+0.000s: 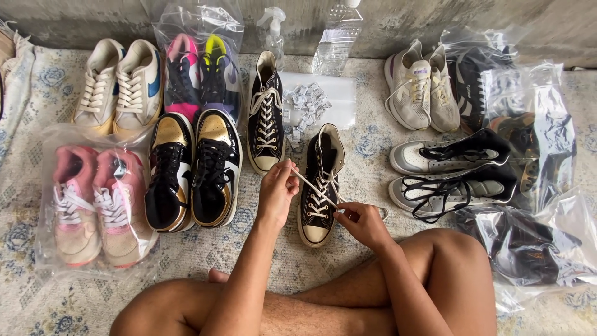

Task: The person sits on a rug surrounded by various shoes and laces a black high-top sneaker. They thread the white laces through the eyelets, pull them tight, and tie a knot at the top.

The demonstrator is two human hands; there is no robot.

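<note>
A black high-top canvas sneaker (pixel 321 186) with white laces stands on the patterned mat in front of my crossed legs. My left hand (pixel 278 186) pinches one end of its white lace (pixel 314 188) at the sneaker's left side. My right hand (pixel 362 223) pinches the lace's other end near the toe, so the lace stretches tight across the shoe between both hands. The matching black high-top (pixel 265 112) lies laced just behind and to the left.
Black-and-gold sneakers (pixel 194 169) sit left, with pink shoes in a clear bag (pixel 93 199) beyond them. White sneakers (pixel 118 84) and a bagged pink-and-yellow pair (pixel 199 68) lie further back. Grey-black sneakers (pixel 454 171), white runners (pixel 421 87) and bagged shoes (pixel 528 124) fill the right. Small sachets (pixel 305 109) and a spray bottle (pixel 273 31) stand behind.
</note>
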